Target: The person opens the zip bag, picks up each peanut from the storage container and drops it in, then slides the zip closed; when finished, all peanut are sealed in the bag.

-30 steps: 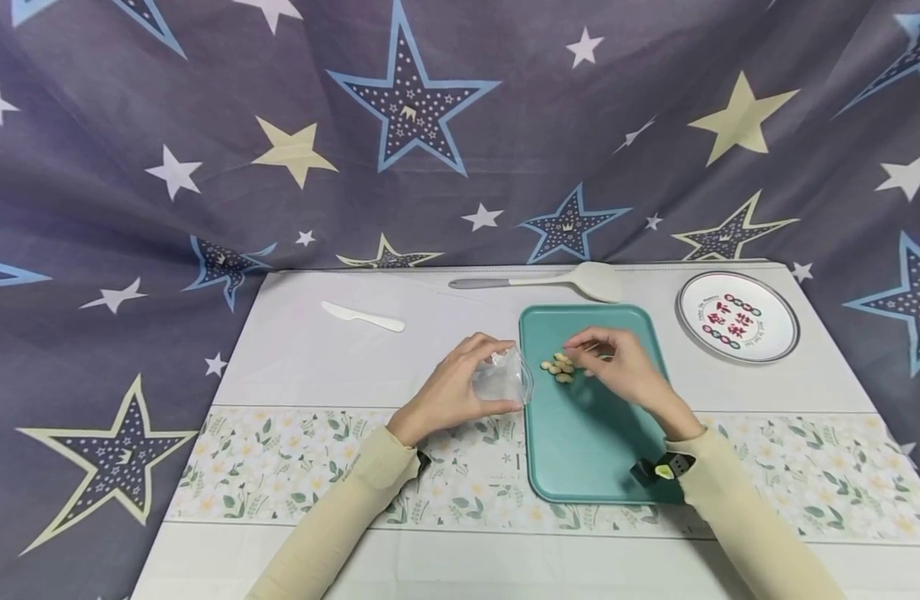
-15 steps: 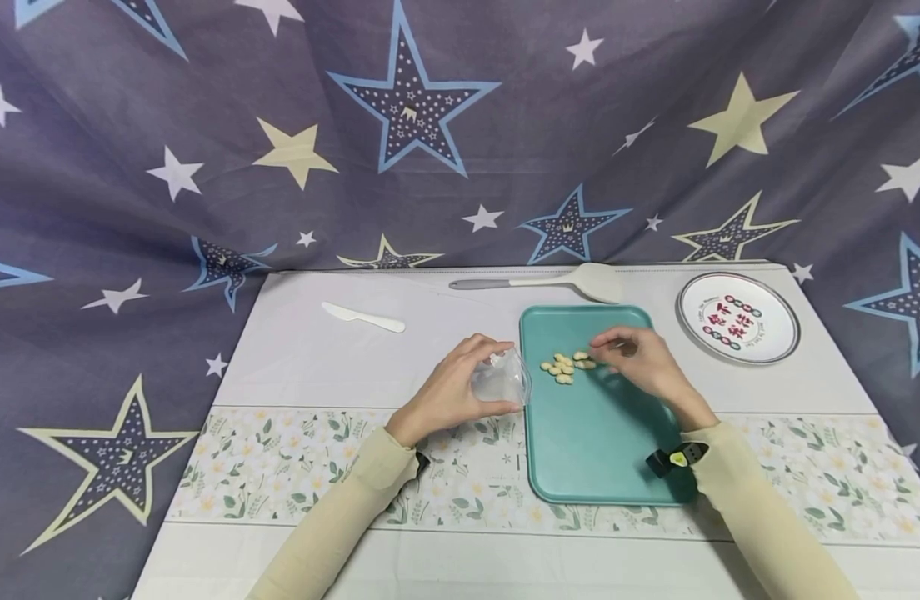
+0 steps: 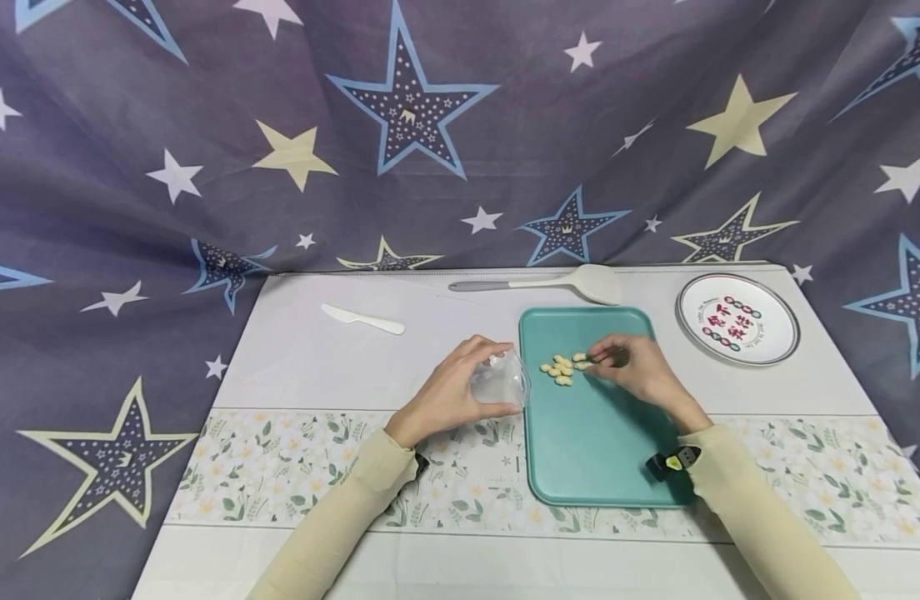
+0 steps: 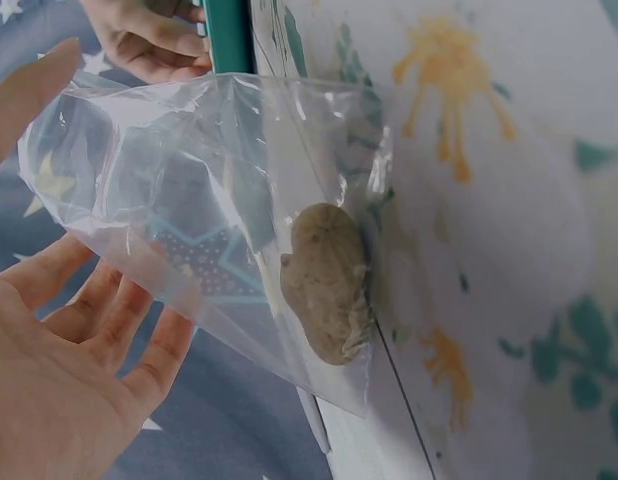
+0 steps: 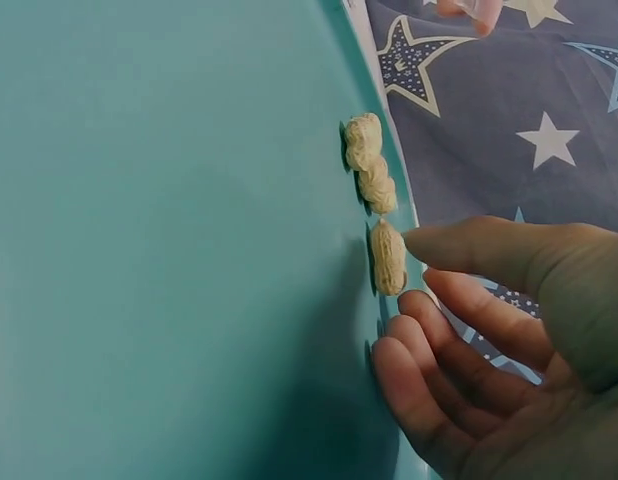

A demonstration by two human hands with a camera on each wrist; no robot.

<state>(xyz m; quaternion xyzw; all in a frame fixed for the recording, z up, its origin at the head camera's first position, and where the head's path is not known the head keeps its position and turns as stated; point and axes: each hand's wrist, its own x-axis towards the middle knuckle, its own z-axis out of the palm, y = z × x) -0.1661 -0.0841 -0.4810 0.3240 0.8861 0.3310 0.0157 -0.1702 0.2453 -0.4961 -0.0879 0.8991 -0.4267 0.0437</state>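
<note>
My left hand (image 3: 452,385) holds a clear plastic bag (image 3: 496,382) at its mouth, thumb on one side and fingers on the other, beside the tray's left edge. One peanut (image 4: 329,285) lies at the bottom of the bag in the left wrist view. Over the green tray (image 3: 602,450) is my right hand (image 3: 638,371), its thumb tip right at a peanut (image 5: 389,258) and its other fingers loosely bent with a gap to the thumb. Several more peanuts (image 3: 561,369) lie grouped on the tray, left of that hand.
Behind the tray lies a spatula (image 3: 598,283) with a grey handle. A white plastic knife (image 3: 362,318) rests at the back left. To the tray's right stands a round white plate (image 3: 737,318) with red lettering. A starry curtain (image 3: 497,175) hangs behind the table.
My right hand has moved right from the peanut group, and two peanuts now show apart on the group's right side. Its fingertips have since come closer to them. The left hand stays with the bag.
</note>
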